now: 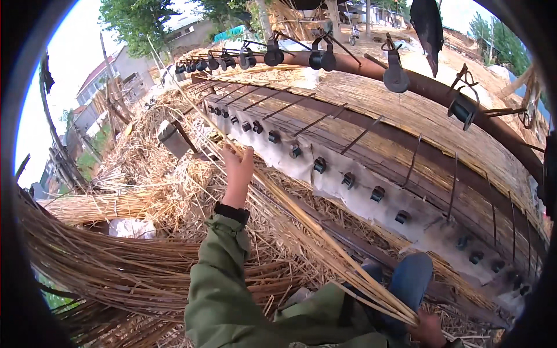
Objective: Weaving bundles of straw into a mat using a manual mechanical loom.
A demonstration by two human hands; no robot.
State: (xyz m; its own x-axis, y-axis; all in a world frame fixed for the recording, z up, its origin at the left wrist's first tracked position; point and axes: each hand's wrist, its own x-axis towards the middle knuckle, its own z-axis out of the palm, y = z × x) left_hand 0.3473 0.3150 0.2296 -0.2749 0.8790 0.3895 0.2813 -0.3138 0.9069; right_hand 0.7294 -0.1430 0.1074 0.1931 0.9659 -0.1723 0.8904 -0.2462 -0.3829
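Observation:
A long, thin bunch of straw-coloured reeds (325,238) runs slantwise from the lower right to the upper left. My right hand (428,329), at the lower edge, is closed round its near end. Farther up, my left hand (237,168) is raised with the stalks passing between thumb and curled fingers; the far side of its grip is hidden. Beyond the reeds stands a long weaving frame with a pale strip (360,200), dark wire spools (319,165) and thin metal prongs (364,134). More spools hang from a rusty pipe (348,62) above.
A large heap of reeds (127,267) lies at my left, with loose straw (168,174) around it. A grey block-like piece (173,139) stands by the frame's far end. Woven reed matting (371,98) spreads behind the prongs. My knee (412,275) is close to the frame.

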